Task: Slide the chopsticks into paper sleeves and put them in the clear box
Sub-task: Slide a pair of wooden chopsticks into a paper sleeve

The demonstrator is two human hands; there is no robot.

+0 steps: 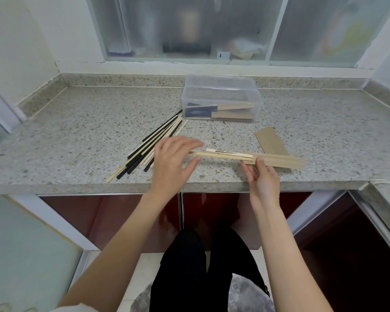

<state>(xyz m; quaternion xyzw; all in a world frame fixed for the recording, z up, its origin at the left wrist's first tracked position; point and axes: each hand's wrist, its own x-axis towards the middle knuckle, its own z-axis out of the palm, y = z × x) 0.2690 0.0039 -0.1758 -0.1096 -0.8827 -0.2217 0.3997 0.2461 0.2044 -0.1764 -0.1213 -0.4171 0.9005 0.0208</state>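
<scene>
Just chopsticks [223, 154] half inside sleeve [284, 162], near counter edge [77, 188].

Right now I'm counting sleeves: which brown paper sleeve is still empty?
The flat brown sleeve lying alone on the counter, right of the clear box. The others hold chopsticks, in the box or at the right hand.

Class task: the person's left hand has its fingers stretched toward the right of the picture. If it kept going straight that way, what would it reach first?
The left hand points along the pale chopsticks already at its fingertips; going on, it would likely reach the paper sleeve pinched by the right hand.
</scene>
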